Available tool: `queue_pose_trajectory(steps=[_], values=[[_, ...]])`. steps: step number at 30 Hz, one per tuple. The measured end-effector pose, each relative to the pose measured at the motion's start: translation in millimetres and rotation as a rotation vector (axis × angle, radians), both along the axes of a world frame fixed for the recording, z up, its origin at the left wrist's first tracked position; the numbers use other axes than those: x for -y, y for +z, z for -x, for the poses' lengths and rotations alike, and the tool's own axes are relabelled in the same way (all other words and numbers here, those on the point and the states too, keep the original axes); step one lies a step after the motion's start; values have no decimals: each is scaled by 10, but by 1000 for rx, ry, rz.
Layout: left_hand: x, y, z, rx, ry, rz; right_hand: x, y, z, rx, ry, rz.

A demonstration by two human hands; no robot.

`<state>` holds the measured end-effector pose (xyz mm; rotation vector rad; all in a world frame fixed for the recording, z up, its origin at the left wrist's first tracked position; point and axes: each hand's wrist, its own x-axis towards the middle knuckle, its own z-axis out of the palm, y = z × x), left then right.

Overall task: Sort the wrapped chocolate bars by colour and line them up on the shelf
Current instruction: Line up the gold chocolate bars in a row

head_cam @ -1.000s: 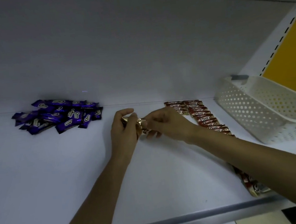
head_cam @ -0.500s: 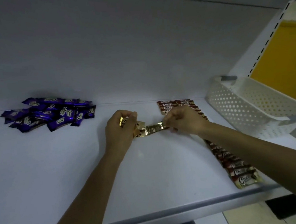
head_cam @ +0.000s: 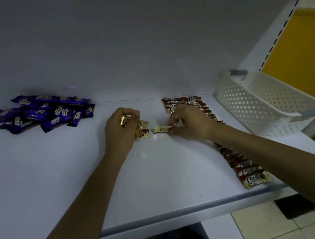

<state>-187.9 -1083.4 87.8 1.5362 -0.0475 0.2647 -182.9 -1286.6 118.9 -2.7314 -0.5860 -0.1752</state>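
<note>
Just short of the back wall of a dimly lit white shelf point(head_cam: 62, 187), a person's two bare hands sort chocolate by wrapper colour. The left hand point(head_cam: 121, 130) has its fingers point(head_cam: 133, 115) curled round a small bunch of gold-wrapped bars point(head_cam: 142, 129), whose crinkled ends stick out towards the other hand. The right hand point(head_cam: 190, 124) pinches one end of a single gold bar point(head_cam: 160, 129) between thumb and fingertips, holding it level, low over the shelf and a little apart from the bunch; whether it touches the surface cannot be told. At the back left, well apart from both hands, purple-wrapped bars point(head_cam: 43, 113) lie in a loose heap close to the wall. To the right, red-wrapped bars point(head_cam: 247, 172) lie in an overlapping row that runs from the back wall to near the front edge, its middle stretch hidden under the right forearm; at the back end the row is two bars wide. Farther right a white perforated basket point(head_cam: 264, 104) sits at the end of the shelf, with a slotted white upright point(head_cam: 287, 14) and a yellow panel point(head_cam: 301, 55) behind it. Pale floor tiles point(head_cam: 261, 225) show below the shelf's front lip.
</note>
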Motion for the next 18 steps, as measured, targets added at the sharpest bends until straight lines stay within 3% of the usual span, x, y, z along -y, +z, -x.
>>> queue_pose_trajectory(steps=[6, 8, 14, 18], values=[[1, -3, -4, -9, 2, -9, 101, 14, 205, -62, 165, 27], [1, -3, -1, -3, 2, -38, 117, -11, 187, -52, 124, -39], [14, -4, 28, 16, -21, -54, 149, -46, 7, -50, -15, 16], [41, 16, 33, 2, -9, -40, 255, -12, -256, 102, -244, 51]])
